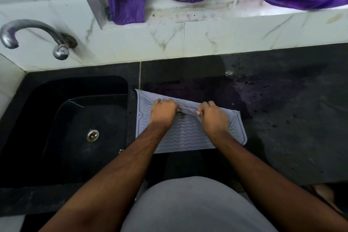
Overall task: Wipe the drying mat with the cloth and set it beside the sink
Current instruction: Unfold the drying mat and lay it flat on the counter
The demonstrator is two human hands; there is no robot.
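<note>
Grey-blue and rubbery, with wavy ridges, the drying mat (185, 132) lies on the black stone surface (282, 118) just to the right of the sink (75, 118), its left edge touching or nearly touching the sink's rim.

Head view, looking straight down: the mat's long axis appears to run away from the person, toward the tiled wall beyond the sink. Its far end is folded back toward the person, so the smooth underside shows as a slanted flap. Both hands rest on that fold. The left hand (163, 112), the one nearer the sink, is closed on the fold's edge. The right hand (212, 117) is likewise closed, pinching the fold farther from the sink. The two fists sit near each other, with a short stretch of mat between them.

No cloth is visible near the sink. Judging from this, the next move is to unfold the flap away from the body, both hands pushing together.
</note>
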